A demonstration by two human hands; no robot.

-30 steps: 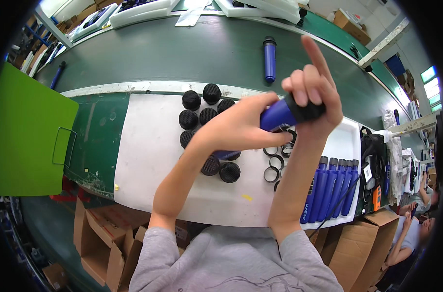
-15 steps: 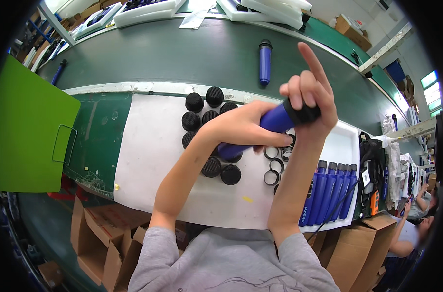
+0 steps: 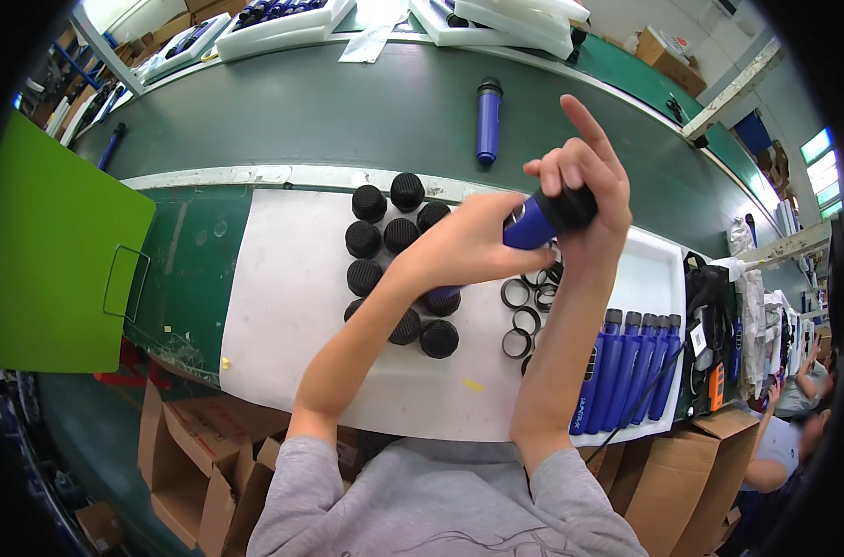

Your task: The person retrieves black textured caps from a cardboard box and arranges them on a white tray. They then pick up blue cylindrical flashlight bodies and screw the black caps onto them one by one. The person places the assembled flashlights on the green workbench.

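Above the white sheet I hold a blue handheld microphone [image 3: 529, 226] at a slant, its black end up and to the right. My left hand [image 3: 477, 243] is wrapped round the blue body, which it partly hides. Around the black end curl the fingers of my right hand [image 3: 591, 190], with the index finger stretched out. Several black mesh microphone heads [image 3: 363, 239] stand on the sheet below and left of my left hand. Several black rings [image 3: 516, 343] lie between my forearms.
A white foam tray [image 3: 658, 269] at the right holds several blue microphones [image 3: 610, 376]. On the green conveyor belt [image 3: 301, 121] lies another blue microphone [image 3: 489, 125]. A green panel [image 3: 60, 251] stands at the left; cardboard boxes [image 3: 208, 446] sit below the table. Co-workers are at far right.
Both hands have shifted slightly left with the microphone, and less of its lower end shows. The microphone on the belt has moved a little to the left.
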